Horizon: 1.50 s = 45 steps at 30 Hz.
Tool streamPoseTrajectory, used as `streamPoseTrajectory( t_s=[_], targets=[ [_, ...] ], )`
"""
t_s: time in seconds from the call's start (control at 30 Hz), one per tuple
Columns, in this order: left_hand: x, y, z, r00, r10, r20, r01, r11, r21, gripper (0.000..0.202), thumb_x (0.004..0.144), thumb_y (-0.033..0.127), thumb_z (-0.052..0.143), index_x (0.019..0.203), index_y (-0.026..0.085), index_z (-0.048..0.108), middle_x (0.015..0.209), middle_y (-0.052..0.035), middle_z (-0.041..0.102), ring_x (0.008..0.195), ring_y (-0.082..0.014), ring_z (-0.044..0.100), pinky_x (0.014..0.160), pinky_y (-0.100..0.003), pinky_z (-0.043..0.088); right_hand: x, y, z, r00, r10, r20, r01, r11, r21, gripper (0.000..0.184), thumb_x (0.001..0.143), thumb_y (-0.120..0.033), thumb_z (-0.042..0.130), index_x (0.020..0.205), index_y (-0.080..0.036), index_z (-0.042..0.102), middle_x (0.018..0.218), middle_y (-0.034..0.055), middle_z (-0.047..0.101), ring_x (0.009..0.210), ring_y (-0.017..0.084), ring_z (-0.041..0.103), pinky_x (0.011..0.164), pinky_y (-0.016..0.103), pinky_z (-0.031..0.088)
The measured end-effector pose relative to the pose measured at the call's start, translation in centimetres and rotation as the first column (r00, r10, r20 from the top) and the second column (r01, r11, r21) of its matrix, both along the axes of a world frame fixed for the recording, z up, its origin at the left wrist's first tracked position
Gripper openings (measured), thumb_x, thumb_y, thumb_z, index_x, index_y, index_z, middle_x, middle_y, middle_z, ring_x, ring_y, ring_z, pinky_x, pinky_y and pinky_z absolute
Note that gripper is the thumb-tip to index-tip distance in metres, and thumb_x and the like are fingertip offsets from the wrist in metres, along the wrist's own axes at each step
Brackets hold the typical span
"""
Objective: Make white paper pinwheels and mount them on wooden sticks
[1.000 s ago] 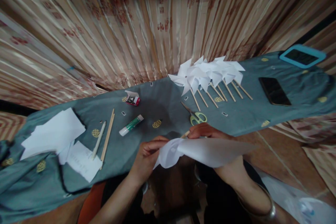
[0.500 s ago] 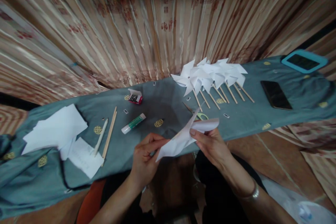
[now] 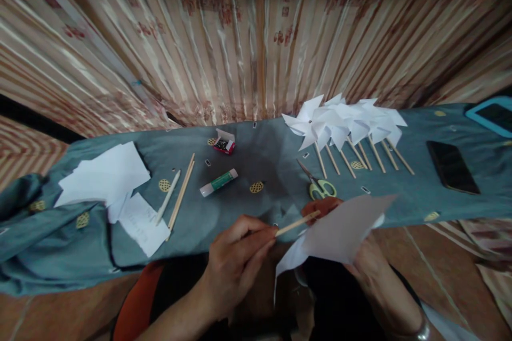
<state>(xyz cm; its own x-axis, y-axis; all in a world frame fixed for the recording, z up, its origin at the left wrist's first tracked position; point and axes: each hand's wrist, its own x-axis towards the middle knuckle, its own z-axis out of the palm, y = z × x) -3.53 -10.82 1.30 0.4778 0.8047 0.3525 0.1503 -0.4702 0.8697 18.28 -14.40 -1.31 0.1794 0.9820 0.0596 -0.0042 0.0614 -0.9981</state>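
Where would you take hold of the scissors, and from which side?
I'd probably grip the scissors by the green handles, coming from the near side: they lie flat, handles nearest the right hand, while the blades point away and leftward.

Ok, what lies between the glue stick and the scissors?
In the head view, only tablecloth with a yellow pineapple print separates the glue stick from the green-handled scissors.
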Motion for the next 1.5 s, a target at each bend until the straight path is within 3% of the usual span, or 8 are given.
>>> streamPoseTrajectory(
  t_s=[0.1, 0.37, 0.7, 0.8, 0.9, 1.1, 1.3, 1.5],
  targets=[
    [0.3, 0.2, -1.1, 0.998, 0.058, 0.018, -0.055, 0.989, -0.139, 0.026, 0.084, 0.012, 0.061, 0.099, 0.026, 0.077, 0.080, -0.0044, 0.067, 0.071, -0.0140, 0.064, 0.062, -0.021, 0.048, -0.4, 1.0, 0.6, 0.968, -0.070, -0.242, 0.038, 0.990, -0.133, 0.029, 0.062, -0.042, 0.084, 0.077, -0.021, 0.070, 0.072, 0.0005, 0.072, 0.062, 0.015, 0.066, 0.058, 0.025, 0.055],
    [1.1, -0.3, -2.3, 0.977, 0.211, 0.041, -0.166, 0.861, -0.480, 0.020, 0.060, 0.009, 0.062, 0.063, 0.021, 0.077, 0.063, -0.0015, 0.057, 0.061, -0.0134, 0.050, 0.055, -0.022, 0.038, -1.2, 2.8, -0.2, 0.930, -0.040, -0.365, -0.061, 0.964, -0.260, 0.037, 0.053, -0.039, 0.088, 0.080, -0.019, 0.074, 0.074, 0.0020, 0.075, 0.068, 0.019, 0.069, 0.072, 0.034, 0.056],
    [1.7, -5.6, -5.1, 0.839, 0.518, 0.166, -0.160, 0.526, -0.835, 0.016, 0.056, 0.030, 0.075, 0.056, 0.014, 0.072, 0.048, 0.0025, 0.051, 0.044, -0.0061, 0.035, 0.046, -0.022, 0.024, -2.0, 3.6, -1.0, 0.953, 0.302, -0.035, -0.296, 0.895, -0.334, 0.040, 0.056, -0.041, 0.080, 0.082, -0.013, 0.072, 0.077, 0.0044, 0.074, 0.068, 0.018, 0.064, 0.065, 0.029, 0.049],
    [2.2, -6.2, -6.2, 0.775, 0.604, 0.186, -0.090, 0.398, -0.913, 0.030, 0.050, 0.038, 0.082, 0.063, 0.012, 0.075, 0.046, 0.0020, 0.051, 0.047, -0.0071, 0.038, 0.048, -0.022, 0.028, -2.0, 5.3, -0.8, 0.856, 0.475, 0.202, -0.373, 0.839, -0.395, 0.031, 0.062, -0.034, 0.074, 0.083, -0.012, 0.073, 0.073, 0.0020, 0.071, 0.067, 0.017, 0.061, 0.063, 0.026, 0.046],
    [2.3, -6.4, -6.9, 0.734, 0.646, 0.210, 0.004, 0.305, -0.952, 0.039, 0.044, 0.037, 0.087, 0.071, 0.010, 0.076, 0.052, 0.0004, 0.056, 0.049, -0.0070, 0.042, 0.049, -0.021, 0.031, -2.2, 7.0, -0.4, 0.661, 0.601, 0.449, -0.427, 0.793, -0.434, 0.022, 0.066, -0.027, 0.069, 0.083, -0.012, 0.073, 0.071, 0.0006, 0.069, 0.069, 0.016, 0.060, 0.062, 0.024, 0.042],
    [2.5, -6.5, -7.6, 0.711, 0.673, 0.204, 0.094, 0.197, -0.976, 0.041, 0.042, 0.033, 0.090, 0.072, 0.008, 0.076, 0.060, -0.0013, 0.060, 0.050, -0.0044, 0.044, 0.046, -0.018, 0.031, -3.0, 8.9, 0.0, 0.281, 0.698, 0.659, -0.449, 0.702, -0.553, 0.015, 0.069, -0.024, 0.067, 0.078, -0.013, 0.073, 0.069, 0.0013, 0.067, 0.065, 0.016, 0.057, 0.055, 0.023, 0.035],
    [2.7, -6.7, -8.0, 0.680, 0.716, 0.159, 0.111, 0.114, -0.987, 0.042, 0.039, 0.030, 0.091, 0.072, 0.009, 0.076, 0.071, -0.0049, 0.065, 0.055, -0.0057, 0.049, 0.048, -0.019, 0.034, -3.5, 10.1, -0.1, 0.143, 0.755, 0.640, -0.511, 0.610, -0.606, 0.005, 0.067, -0.019, 0.070, 0.069, -0.014, 0.070, 0.065, 0.0013, 0.066, 0.060, 0.014, 0.055, 0.054, 0.024, 0.035],
    [2.6, -6.8, -8.0, 0.692, 0.705, 0.152, 0.127, 0.089, -0.988, 0.040, 0.041, 0.032, 0.091, 0.073, 0.011, 0.077, 0.074, -0.0046, 0.066, 0.059, -0.0062, 0.050, 0.051, -0.018, 0.035, -3.8, 11.0, -0.5, 0.226, 0.745, 0.627, -0.598, 0.615, -0.515, 0.013, 0.057, -0.011, 0.076, 0.052, -0.017, 0.065, 0.048, -0.0059, 0.058, 0.046, 0.007, 0.046, 0.049, 0.021, 0.032]
  ],
)
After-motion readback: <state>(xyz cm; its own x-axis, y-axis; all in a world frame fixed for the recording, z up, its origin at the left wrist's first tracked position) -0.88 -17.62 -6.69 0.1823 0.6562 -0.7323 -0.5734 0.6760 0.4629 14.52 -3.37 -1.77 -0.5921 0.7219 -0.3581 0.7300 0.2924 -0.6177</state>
